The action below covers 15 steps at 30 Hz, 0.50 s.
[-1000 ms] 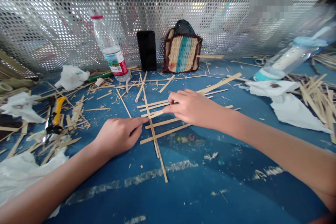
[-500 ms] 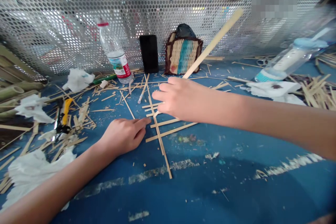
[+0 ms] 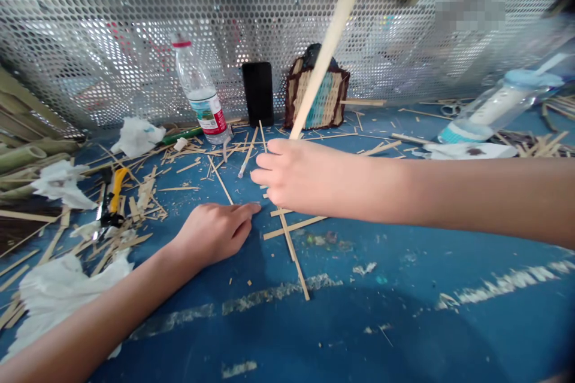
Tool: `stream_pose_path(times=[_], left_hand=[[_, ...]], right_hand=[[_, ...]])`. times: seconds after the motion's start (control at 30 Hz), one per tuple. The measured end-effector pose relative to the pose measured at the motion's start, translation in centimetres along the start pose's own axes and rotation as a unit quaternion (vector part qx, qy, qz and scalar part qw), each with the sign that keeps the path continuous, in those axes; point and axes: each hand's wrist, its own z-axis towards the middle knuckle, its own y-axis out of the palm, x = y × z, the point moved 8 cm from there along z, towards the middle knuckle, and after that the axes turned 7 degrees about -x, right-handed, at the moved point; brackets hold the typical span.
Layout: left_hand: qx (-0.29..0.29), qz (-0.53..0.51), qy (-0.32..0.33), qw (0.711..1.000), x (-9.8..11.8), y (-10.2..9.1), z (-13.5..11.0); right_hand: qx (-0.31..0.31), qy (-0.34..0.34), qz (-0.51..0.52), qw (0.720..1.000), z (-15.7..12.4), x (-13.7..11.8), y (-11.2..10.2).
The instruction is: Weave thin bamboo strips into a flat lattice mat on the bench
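Observation:
My right hand [image 3: 299, 176] is closed around a long pale bamboo strip [image 3: 330, 42] that slants up and to the right past the mesh wall. Below that hand lies a crossed lattice of thin bamboo strips [image 3: 290, 233] on the blue tabletop [image 3: 359, 323]; the hand hides most of it. My left hand [image 3: 213, 230] rests on the table just left of the lattice, forefinger stretched toward it and the other fingers curled, holding nothing I can see.
Against the perforated metal wall stand a plastic water bottle [image 3: 202, 99], a black phone [image 3: 258, 94] and a small woven piece [image 3: 317, 99]. White tissues [image 3: 137, 134], bamboo offcuts and a yellow-handled knife [image 3: 114, 188] litter the left side. A tilted bottle [image 3: 489, 108] lies at right.
My right hand has lifted the long bamboo strip from lying flat on the table to steeply upright and shifted left over the lattice. The left hand has stayed put.

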Motion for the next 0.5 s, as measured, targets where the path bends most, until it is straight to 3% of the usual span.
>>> stream_pose_path(times=[0.13, 0.23, 0.37, 0.43, 0.5], left_hand=[[-0.01, 0.0, -0.006, 1.0, -0.1, 0.1, 0.0], [-0.035, -0.032, -0.024, 0.999, -0.3, 0.4, 0.1], [-0.069, -0.081, -0.052, 0.993, -0.9, 0.9, 0.0], [-0.067, -0.087, -0.048, 0.993, -1.0, 0.7, 0.2], [-0.047, -0.079, -0.029, 0.995, -1.0, -0.1, 0.8]], right_hand=[[-0.018, 0.005, 0.036, 0.999, -0.4, 0.8, 1.0], [-0.022, 0.041, 0.149, 0.988, -2.5, 2.4, 3.5], [0.002, 0.129, 0.356, 0.925, -6.3, 4.5, 7.7], [0.031, 0.159, 0.4, 0.902, -7.9, 5.0, 9.2], [0.067, 0.18, 0.398, 0.897, -9.1, 5.5, 10.0]])
